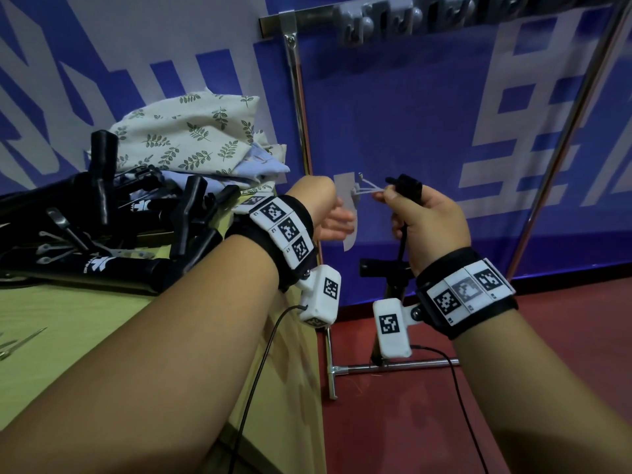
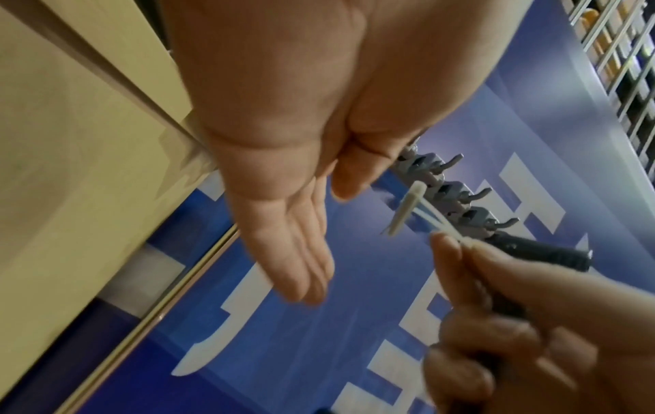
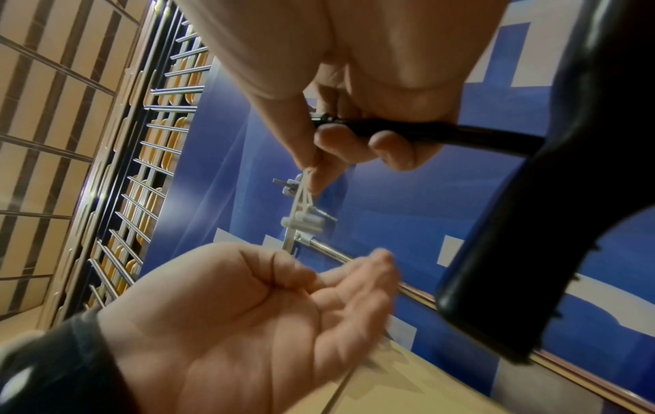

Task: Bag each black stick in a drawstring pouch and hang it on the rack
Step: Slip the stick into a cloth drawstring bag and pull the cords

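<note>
Pinching white drawstring (image 1: pixel 371 190) and gripping black stick (image 1: pixel 405 187): right hand (image 1: pixel 432 220); left hand (image 1: pixel 333 218) beside, fingers relaxed, holding nothing.

1. The head camera looks forward and down from above both forearms, taking in the surface (image 1: pixel 85 323) at left, the rack (image 1: pixel 301 97) ahead and the blue banner (image 1: pixel 393 131) behind.
2. The left wrist camera sits tight under the left hand (image 2: pixel 283 168), aimed along its fingers at the banner and rack hooks (image 2: pixel 450 193).
3. The right wrist camera peers up past the right hand (image 3: pixel 354 112), close in.
4. All three views share both hands and the banner.
</note>
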The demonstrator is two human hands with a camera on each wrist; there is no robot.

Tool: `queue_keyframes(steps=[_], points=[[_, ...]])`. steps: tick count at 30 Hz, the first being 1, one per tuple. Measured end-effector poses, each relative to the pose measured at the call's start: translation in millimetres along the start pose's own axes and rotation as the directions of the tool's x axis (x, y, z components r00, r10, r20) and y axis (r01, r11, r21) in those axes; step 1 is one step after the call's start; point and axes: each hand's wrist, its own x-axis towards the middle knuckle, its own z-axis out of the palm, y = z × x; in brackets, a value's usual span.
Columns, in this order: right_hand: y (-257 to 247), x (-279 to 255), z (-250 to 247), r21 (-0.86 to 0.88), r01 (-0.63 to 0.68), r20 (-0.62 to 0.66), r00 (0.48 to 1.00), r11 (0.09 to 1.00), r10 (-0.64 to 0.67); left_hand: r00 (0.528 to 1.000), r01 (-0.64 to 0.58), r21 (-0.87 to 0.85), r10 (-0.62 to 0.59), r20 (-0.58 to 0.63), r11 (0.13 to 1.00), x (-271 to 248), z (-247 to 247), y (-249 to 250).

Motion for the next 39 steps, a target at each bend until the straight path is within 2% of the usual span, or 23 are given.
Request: queue_keyframes(steps=[1, 2, 4, 5, 8, 12, 14, 19, 25, 28, 30, 35, 39], points=[[-0.7, 1.7, -0.4, 0.03, -0.003, -0.005, 1.0, 1.0, 0.003, 0.998, 0.04, 0.131, -0.044, 0.035, 0.991, -1.3, 1.2, -1.8], [-1.9, 3.5, -0.6, 0.05, -0.006, -0.012, 1.0, 0.999, 0.006, 0.997, 0.027, 0.342, -0.052, 0.064, 0.939, -2.2, 3.5, -4.1], [-4.2, 6.0, -0.6, 0.061, 0.0, -0.018, 1.0, 0.998, 0.001, 0.991, -0.101, 0.676, 0.012, 0.136, 0.73, -4.8, 9.3, -7.0], [-5.0, 6.4, -0.1, 0.063, 0.01, -0.018, 1.0, 0.998, -0.009, 0.982, -0.153, 0.739, 0.014, 0.191, 0.656, -6.3, 12.1, -8.8], [-8.9, 3.7, 1.3, 0.065, 0.052, -0.003, 0.999, 0.997, -0.052, 0.944, -0.228, 0.776, -0.061, 0.324, 0.588, -10.6, 16.8, -9.9], [-14.6, 1.1, 3.1, 0.017, 0.062, 0.058, 0.996, 0.998, -0.063, 0.944, -0.314, 0.849, 0.045, 0.327, 0.425, -13.5, 20.7, -8.4], [-18.4, -1.0, 2.8, -0.004, 0.051, 0.089, 0.995, 0.999, -0.051, 0.942, -0.332, 0.866, 0.093, 0.321, 0.374, -14.3, 19.6, -7.8], [-20.9, -1.0, 0.8, -0.157, 0.044, 0.096, 0.995, 0.987, -0.029, 0.941, -0.337, 0.863, 0.127, 0.313, 0.376, -9.1, 12.2, -7.3], [-13.3, 10.1, -10.0, -0.336, 0.013, -0.004, 1.0, 0.942, -0.015, 0.925, -0.373, 0.807, 0.252, 0.284, 0.458, -5.4, 0.1, -2.8], [-5.7, 13.2, -15.5, -0.42, -0.018, -0.07, 0.997, 0.907, -0.013, 0.908, -0.403, 0.727, 0.342, 0.241, 0.556, -1.7, -5.3, 0.6], [1.6, 13.5, -16.5, -0.422, -0.084, -0.092, 0.995, 0.903, 0.049, 0.894, -0.423, 0.664, 0.404, 0.194, 0.617, -0.2, -8.8, 2.0], [19.2, 12.4, -11.2, -0.474, -0.121, 0.024, 0.988, 0.872, 0.151, 0.863, -0.413, 0.539, 0.505, -0.026, 0.734, 7.2, -17.4, 5.9], [36.2, 7.5, -7.2, -0.523, -0.133, 0.176, 0.95, 0.842, 0.26, 0.831, -0.433, 0.535, 0.552, -0.075, 0.725, 4.8, -21.6, 12.8]])
